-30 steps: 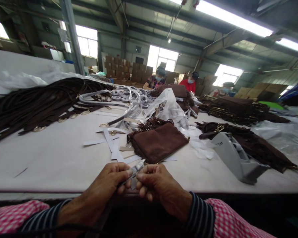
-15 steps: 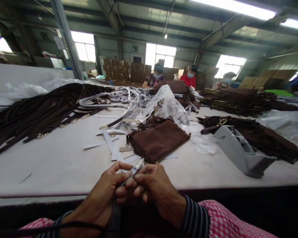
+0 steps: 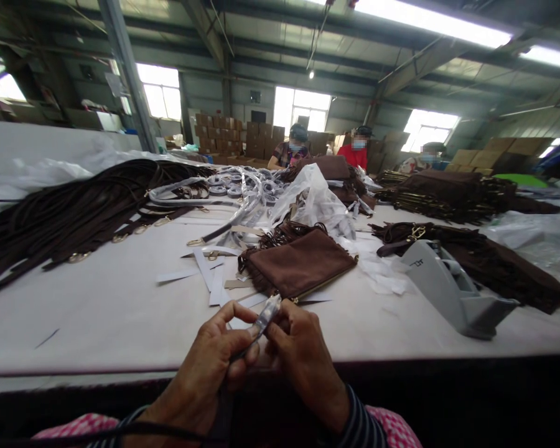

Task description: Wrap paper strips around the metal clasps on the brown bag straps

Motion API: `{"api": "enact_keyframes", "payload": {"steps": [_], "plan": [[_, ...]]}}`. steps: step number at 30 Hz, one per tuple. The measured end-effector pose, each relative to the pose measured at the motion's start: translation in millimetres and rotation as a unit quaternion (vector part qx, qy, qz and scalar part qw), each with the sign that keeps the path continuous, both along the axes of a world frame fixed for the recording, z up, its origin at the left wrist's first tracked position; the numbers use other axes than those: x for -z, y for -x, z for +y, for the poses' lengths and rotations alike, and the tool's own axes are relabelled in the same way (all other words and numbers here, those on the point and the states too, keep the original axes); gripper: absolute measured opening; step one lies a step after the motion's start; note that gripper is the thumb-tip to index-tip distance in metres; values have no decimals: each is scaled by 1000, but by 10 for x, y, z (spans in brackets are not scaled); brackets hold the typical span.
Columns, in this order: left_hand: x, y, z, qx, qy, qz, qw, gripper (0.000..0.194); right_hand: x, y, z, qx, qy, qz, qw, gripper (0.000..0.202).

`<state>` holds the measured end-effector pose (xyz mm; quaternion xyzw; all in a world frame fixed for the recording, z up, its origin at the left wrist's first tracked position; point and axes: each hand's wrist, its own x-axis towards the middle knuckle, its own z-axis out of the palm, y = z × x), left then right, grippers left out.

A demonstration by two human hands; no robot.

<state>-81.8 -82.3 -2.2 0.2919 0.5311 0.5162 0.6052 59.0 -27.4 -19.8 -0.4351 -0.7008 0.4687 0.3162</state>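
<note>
As the left hand (image 3: 205, 358) pinches a wrapped strap (image 3: 266, 315), the right hand (image 3: 307, 351), curled, grips it; the tip points to one o'clock.

Stacked cartons (image 3: 218, 134), bright windows (image 3: 161, 93), ceiling strip light (image 3: 432, 18)

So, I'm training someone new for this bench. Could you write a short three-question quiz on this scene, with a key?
1. What does the left hand have in its grip?
2. The tape dispenser on the table is: a) red, b) green, c) grey.
3. True or false: in the picture, the brown fringed pouch lies to the right of the tape dispenser.

Key
1. A narrow strip with a shiny wrapped end.
2. c.
3. False; it lies to the left.
</note>
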Motion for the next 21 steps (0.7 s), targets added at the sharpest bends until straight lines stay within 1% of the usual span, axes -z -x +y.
{"api": "enact_keyframes", "payload": {"steps": [1, 2, 3, 4, 5, 6, 7, 8, 10, 13, 15, 17, 19, 21], "plan": [[-2, -11, 6, 5, -1, 14, 1000, 31, 17, -27, 12, 39, -106, -61, 992, 22], [7, -15, 13, 7, -1, 26, 1000, 30, 36, -49, 24, 75, -214, -109, 968, 20], [25, -12, 20, 7, 2, 36, 999, 30, 58, -65, 39, 100, -315, -137, 934, 16], [48, -4, 26, 3, 7, 43, 999, 30, 80, -74, 56, 109, -403, -145, 897, 12], [73, 7, 31, -2, 10, 46, 999, 31, 101, -76, 77, 102, -477, -138, 862, 8], [96, 19, 33, -7, 11, 48, 999, 32, 119, -74, 101, 77, -535, -125, 832, 9], [115, 27, 32, -11, 7, 46, 999, 33, 134, -69, 130, 42, -574, -113, 810, 14], [126, 30, 29, -13, 3, 43, 999, 35, 145, -63, 161, 3, -598, -105, 794, 19], [128, 17, 17, -11, 0, 31, 999, 37, 158, -50, 225, -51, -619, -100, 777, 21], [94, -30, 1, -6, 6, 19, 1000, 37, 161, -30, 300, -76, -627, -93, 770, 23], [64, -46, 0, 4, -10, 21, 1000, 36, 159, -11, 325, -75, -624, -74, 774, 31], [40, -32, 2, 24, -25, 40, 999, 36, 160, 15, 331, -60, -617, -66, 782, 31], [24, 11, 1, 55, -24, 82, 995, 38, 166, 37, 319, -26, -614, -71, 786, 28], [13, 66, -10, 85, -17, 137, 987, 42, 163, 35, 290, -11, -600, -76, 796, 35]]}}
